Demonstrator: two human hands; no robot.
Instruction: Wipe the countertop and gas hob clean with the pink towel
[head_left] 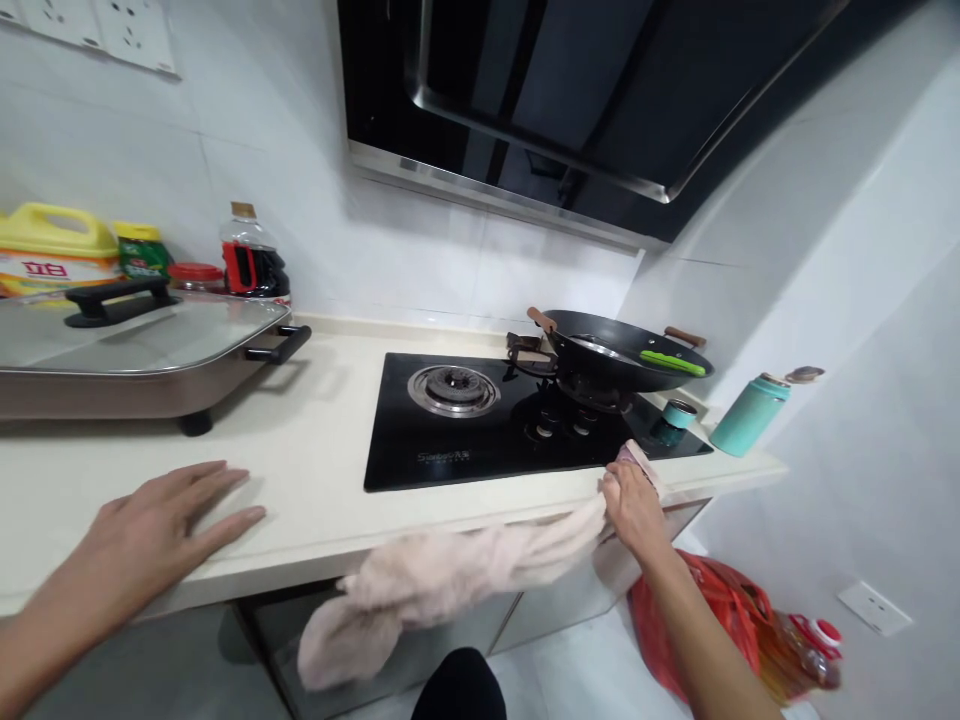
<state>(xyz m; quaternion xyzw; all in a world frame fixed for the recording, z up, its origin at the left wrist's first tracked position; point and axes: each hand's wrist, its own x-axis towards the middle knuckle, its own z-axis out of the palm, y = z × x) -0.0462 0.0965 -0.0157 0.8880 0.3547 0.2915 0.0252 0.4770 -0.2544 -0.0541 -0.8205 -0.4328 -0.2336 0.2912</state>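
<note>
My right hand point(634, 502) is closed around one end of a pale pink cloth point(465, 570) at the front edge of the counter. The rest of the cloth swings out to the left, blurred, in front of the cabinet. A short tip of it pokes up above my fist by the black gas stove point(450, 440). On the left, my left hand point(161, 525) rests on the pale countertop point(315, 430) with its fingers spread, holding nothing. It lies in front of an electric pan with a glass lid point(150, 330).
A black wok point(622, 350) with a green-handled utensil point(673, 362) sits on the right burner. A teal flask point(752, 415) and its cup point(679, 414) stand right of it. Bottles, including a soy sauce bottle point(253, 260), line the wall. Below is a red bag point(712, 610); overhead, a range hood point(525, 100).
</note>
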